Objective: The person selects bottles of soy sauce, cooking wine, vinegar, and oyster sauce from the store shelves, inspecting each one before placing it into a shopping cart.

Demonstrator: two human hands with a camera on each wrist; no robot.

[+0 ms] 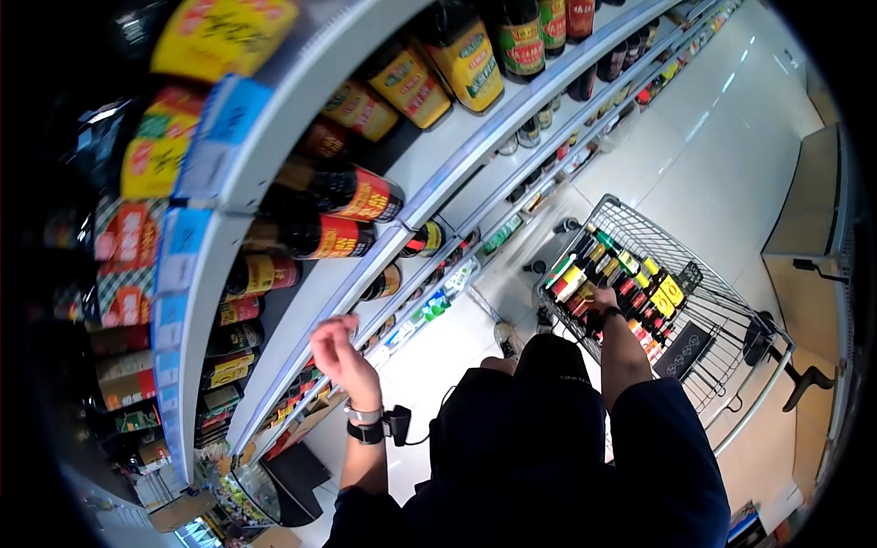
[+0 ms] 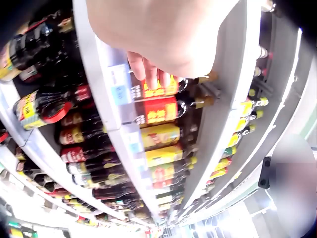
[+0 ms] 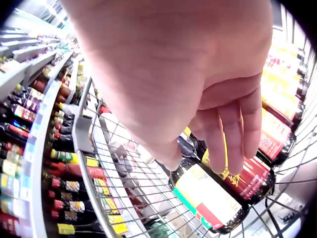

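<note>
Two bare hands are working apart: the left hand (image 1: 340,354) is reaching, fingers loosely curled and its grip empty, toward red-labelled bottles (image 2: 163,109) on the shelf (image 1: 301,301), while the right hand (image 1: 605,298) is resting relaxed fingers on a dark bottle (image 3: 218,196) lying in the cart (image 1: 722,320).

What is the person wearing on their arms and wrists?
The person wears a dark top with short sleeves, so both forearms are bare. On the left wrist there is a silver band and next to it a black strap with a small black box and a thin black cable. The right wrist has a black strap too. No gloves on the hands.
</note>
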